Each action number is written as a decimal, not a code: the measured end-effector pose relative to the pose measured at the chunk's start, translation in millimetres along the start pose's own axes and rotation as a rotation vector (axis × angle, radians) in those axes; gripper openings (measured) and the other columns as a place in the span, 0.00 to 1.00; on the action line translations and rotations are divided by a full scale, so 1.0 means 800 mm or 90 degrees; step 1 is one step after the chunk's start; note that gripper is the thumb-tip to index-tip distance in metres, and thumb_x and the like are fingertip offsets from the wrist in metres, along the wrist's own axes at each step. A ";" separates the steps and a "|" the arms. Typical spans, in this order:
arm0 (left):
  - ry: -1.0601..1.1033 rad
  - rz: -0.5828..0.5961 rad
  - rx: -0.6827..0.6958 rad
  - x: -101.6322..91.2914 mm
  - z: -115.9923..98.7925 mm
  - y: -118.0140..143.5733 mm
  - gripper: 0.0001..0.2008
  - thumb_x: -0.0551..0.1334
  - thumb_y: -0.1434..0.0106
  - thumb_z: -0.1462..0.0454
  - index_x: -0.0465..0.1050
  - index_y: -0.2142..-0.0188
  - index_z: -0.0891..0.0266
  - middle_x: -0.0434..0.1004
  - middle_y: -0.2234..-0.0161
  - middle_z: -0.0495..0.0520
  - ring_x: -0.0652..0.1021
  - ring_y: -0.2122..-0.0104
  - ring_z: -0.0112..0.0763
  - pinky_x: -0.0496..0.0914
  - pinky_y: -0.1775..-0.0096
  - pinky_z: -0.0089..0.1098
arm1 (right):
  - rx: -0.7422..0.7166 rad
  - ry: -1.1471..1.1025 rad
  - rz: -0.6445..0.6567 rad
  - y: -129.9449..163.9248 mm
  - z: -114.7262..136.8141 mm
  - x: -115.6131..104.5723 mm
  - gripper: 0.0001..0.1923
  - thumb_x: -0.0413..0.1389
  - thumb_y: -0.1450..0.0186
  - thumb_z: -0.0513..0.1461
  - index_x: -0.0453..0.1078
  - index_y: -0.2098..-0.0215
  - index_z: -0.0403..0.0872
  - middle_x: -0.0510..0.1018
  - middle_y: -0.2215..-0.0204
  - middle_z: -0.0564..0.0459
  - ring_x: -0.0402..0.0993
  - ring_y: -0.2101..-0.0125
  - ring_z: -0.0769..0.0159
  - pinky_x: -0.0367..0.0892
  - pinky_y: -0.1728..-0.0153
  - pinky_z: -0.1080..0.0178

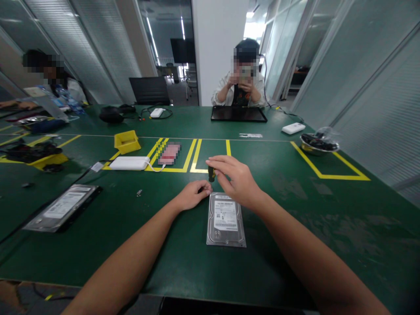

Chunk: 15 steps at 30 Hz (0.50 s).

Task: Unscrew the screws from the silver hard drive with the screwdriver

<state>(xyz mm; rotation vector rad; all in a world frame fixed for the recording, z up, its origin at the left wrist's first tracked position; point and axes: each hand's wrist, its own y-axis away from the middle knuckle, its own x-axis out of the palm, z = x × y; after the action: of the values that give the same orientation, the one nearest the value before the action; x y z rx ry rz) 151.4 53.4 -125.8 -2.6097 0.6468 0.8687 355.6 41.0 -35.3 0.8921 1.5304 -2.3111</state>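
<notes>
Screwdriver [211, 175] gripped in right hand [236, 178], likely light, hard, best held up top; below, cannot tell left hand's [193, 194] hold.

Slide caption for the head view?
Right hand holds a screwdriver at the far-left corner of a hard drive, left hand close by.

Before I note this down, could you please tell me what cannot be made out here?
In the head view:
Tip of the dark-handled tool: hidden or blurred at the left hand.
Far right corner of the hard drive: behind the right hand.
Print on its label: too small, blurred.
Tiny bits on the table: too small to identify.
</notes>
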 end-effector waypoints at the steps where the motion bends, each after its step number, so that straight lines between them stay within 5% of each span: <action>1: 0.002 0.001 0.002 0.000 -0.001 0.000 0.05 0.58 0.35 0.65 0.70 0.67 0.64 0.74 0.68 0.49 0.72 0.66 0.31 0.64 0.63 0.30 | 0.001 -0.004 -0.003 0.000 0.000 0.000 0.17 0.48 0.33 0.30 0.70 0.48 0.43 0.76 0.51 0.43 0.72 0.50 0.60 0.70 0.49 0.53; 15: 0.007 0.001 0.015 0.000 -0.001 0.001 0.05 0.58 0.35 0.65 0.70 0.67 0.63 0.74 0.67 0.49 0.73 0.65 0.32 0.65 0.62 0.30 | 0.022 -0.004 -0.021 -0.002 0.000 0.000 0.12 0.55 0.33 0.33 0.70 0.51 0.44 0.75 0.58 0.45 0.72 0.56 0.62 0.70 0.54 0.57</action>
<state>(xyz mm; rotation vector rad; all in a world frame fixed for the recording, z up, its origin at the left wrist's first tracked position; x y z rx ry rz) 151.3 52.6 -125.0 -2.5963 0.6572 0.8421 354.7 41.5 -33.6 0.8745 1.5178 -2.3680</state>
